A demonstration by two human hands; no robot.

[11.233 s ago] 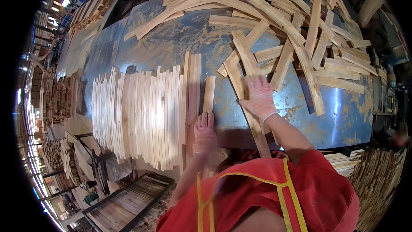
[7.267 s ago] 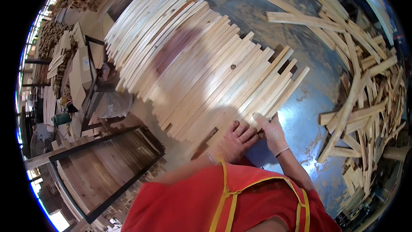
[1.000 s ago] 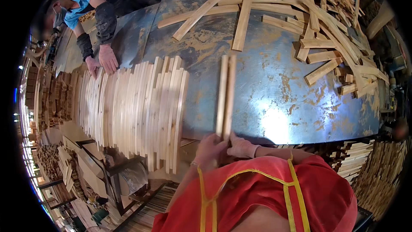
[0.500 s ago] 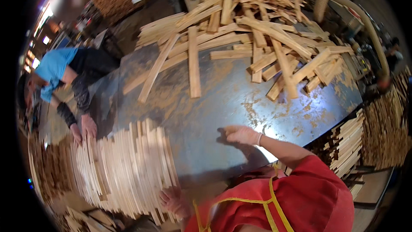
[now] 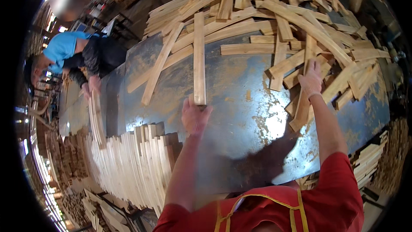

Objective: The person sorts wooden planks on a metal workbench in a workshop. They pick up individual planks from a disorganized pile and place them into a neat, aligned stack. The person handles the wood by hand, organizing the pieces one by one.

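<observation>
My left hand is closed round the near end of a long, narrow wooden board, which points straight away from me on the metal table. Farther to the right, my right hand has its fingers wrapped over another wooden board at the edge of a loose pile. That board slants, its near end on the tabletop. A pale glove seems to cover the right hand, with a band at the wrist. Another slanting board lies left of the one at my left hand.
The metal table is dusted with sawdust. A jumbled wood pile covers its far side. Tightly ranked strips stand at the near left. Beyond them, a co-worker in a blue shirt holds a bundle of strips.
My left hand has moved from beside the ranked strips up to the board's end. My right hand has reached far right onto a board. The co-worker has lifted a bundle of strips.
</observation>
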